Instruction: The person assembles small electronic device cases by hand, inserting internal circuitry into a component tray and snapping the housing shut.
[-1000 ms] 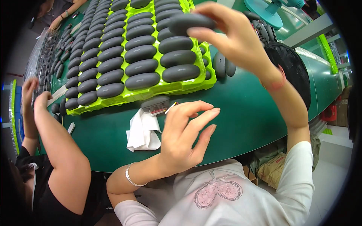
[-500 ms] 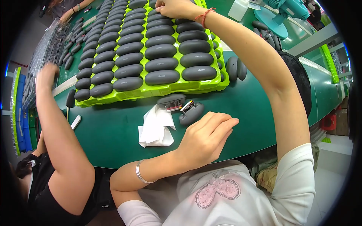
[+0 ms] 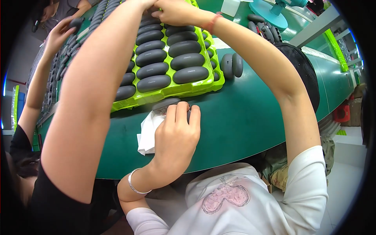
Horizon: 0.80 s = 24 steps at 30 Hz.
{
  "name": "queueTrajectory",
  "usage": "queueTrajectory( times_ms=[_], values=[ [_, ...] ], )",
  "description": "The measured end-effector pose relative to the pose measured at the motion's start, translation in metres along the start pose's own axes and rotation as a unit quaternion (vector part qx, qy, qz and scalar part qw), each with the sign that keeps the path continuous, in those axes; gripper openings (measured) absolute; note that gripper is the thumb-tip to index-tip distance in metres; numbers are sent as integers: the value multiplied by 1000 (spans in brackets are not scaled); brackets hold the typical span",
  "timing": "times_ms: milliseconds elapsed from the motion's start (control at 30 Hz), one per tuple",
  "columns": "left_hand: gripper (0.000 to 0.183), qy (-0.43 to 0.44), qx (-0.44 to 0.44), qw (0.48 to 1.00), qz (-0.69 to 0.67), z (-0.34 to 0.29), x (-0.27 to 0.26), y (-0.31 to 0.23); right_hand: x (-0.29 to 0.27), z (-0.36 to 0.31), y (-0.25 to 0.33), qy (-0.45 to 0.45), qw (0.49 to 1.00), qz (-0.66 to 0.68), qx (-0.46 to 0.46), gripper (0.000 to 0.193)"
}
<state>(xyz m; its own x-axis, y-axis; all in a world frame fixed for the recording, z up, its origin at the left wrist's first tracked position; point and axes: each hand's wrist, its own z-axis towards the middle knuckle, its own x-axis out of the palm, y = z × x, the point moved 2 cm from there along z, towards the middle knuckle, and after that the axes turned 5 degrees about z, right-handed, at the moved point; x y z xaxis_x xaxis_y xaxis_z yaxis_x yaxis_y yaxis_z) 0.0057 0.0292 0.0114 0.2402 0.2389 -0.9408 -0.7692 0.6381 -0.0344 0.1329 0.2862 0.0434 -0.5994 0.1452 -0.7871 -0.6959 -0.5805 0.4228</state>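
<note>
My left hand (image 3: 178, 127) is bent down over an opened dark grey oval electronics case (image 3: 189, 115), fingers around it and mostly hiding it. Another dark oval case piece (image 3: 166, 103) lies just beyond the fingers, beside a crumpled white tissue (image 3: 148, 131). My right hand (image 3: 172, 12) reaches far across a lime-green tray (image 3: 164, 94) filled with rows of dark grey oval cases (image 3: 188, 60). Its fingers are curled together among the cases; what they pinch is hidden. A co-worker's hand (image 3: 143, 3) meets it there.
The co-worker's bare arm (image 3: 90, 94) crosses the tray's left side. Another person's hand (image 3: 58, 35) is at the upper left, by a dark case. Two cases (image 3: 232, 65) stand right of the tray; a teal fan (image 3: 270, 11) and black mesh bag (image 3: 301, 74) lie beyond.
My left hand has moved left and down onto the opened case. My right hand has shifted slightly left. The co-worker's arm has swung right across the tray.
</note>
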Motion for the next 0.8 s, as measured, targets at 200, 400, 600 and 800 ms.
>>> queueTrajectory(
  times_ms=[200,400,600,800],
  values=[
    [40,-13,-11,998,-56,-2,-12,-2,-56,-102,62,-60,977,158,-130,10],
    [42,-35,-39,965,-259,10,0,-4,-76,-216,71,109,960,249,68,25],
    [40,-36,-80,884,-460,17,-2,-3,-41,-258,70,126,775,579,220,34],
    [44,-31,-50,902,-428,18,1,-4,-44,-265,66,109,730,619,269,26]
  ],
)
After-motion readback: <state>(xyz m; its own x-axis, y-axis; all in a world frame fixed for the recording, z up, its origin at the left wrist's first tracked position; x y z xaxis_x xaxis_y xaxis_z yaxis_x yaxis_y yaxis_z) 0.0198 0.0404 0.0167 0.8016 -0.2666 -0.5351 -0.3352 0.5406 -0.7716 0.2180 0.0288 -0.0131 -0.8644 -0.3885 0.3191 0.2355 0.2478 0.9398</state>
